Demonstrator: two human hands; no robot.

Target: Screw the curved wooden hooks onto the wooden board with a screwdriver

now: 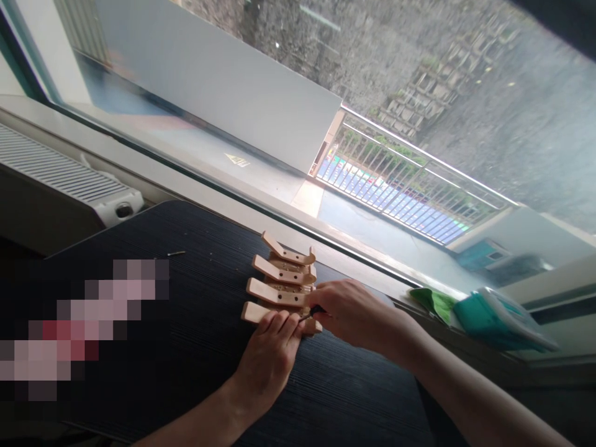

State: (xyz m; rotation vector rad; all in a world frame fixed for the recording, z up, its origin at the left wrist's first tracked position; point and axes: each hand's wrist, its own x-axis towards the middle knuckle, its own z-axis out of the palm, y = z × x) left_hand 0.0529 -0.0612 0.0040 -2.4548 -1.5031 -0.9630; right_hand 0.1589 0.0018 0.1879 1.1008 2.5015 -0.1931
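Looks like bare wood in the pale slats (270,292), smooth and matt. Shows a dark, fine-grained, mostly matt finish on the worktop (200,360). Reads as white-painted metal, ribbed on top, on the radiator (60,167). Gleams as polished metal along the railing (424,164), behind glossy, reflecting glass in the window (526,124). Seems plastic, smooth and slightly shiny, on the turquoise box (487,320); looks like soft, matt cloth in the green bundle (433,302)

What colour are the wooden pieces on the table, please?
The wooden pieces are light tan, clearest in the head view.
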